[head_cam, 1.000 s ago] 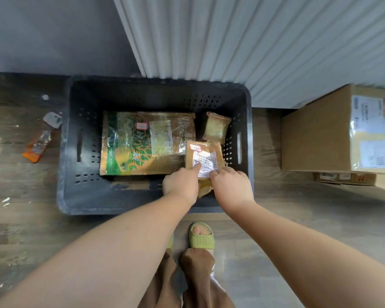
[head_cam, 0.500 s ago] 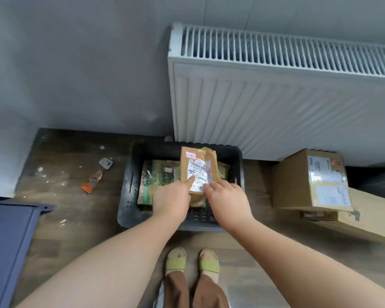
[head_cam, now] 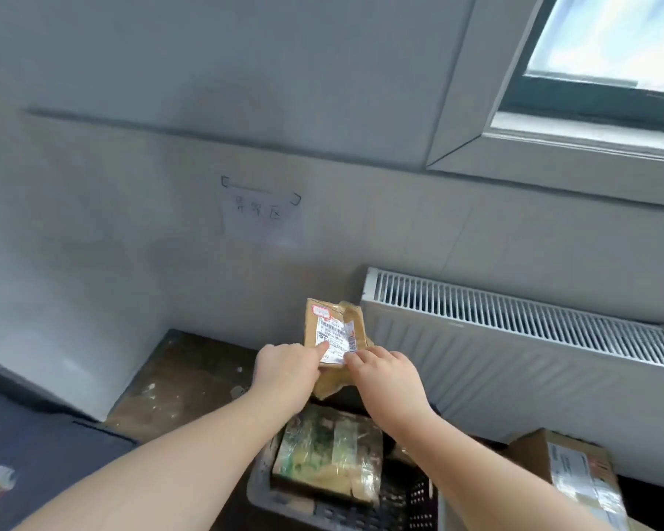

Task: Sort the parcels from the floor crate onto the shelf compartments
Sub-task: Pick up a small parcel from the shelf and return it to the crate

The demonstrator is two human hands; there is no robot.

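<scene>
small brown parcel was up in both hands, upright, label toward the camera, held above the crate and clear of it. left hand gripped its lower left, thumb pressed flat on the white label. right hand pinched the lower right edge, fingers curled in.

by my read the pick was done and this was the check-the-label beat before the carry. the next move called for settling on a compartment, then turning toward the shelf, which was nowhere in view. a soft pack like this looked safest carried with that two-handed hold.

and the parcel itself: tan wrap, glossy with clear tape, crumpled and slack at its right side and bottom, so it looked more like a pouch than a box. there was a barcode on the label and a small red-edged sticker at the top left corner. the print was too blurred to read.

below the hands a green-printed parcel lay flat in the crate. low and to the right of the right hand sat a cardboard box. just beyond the right hand ran the radiator. high above both hands a paper note was stuck on the wall.
</scene>
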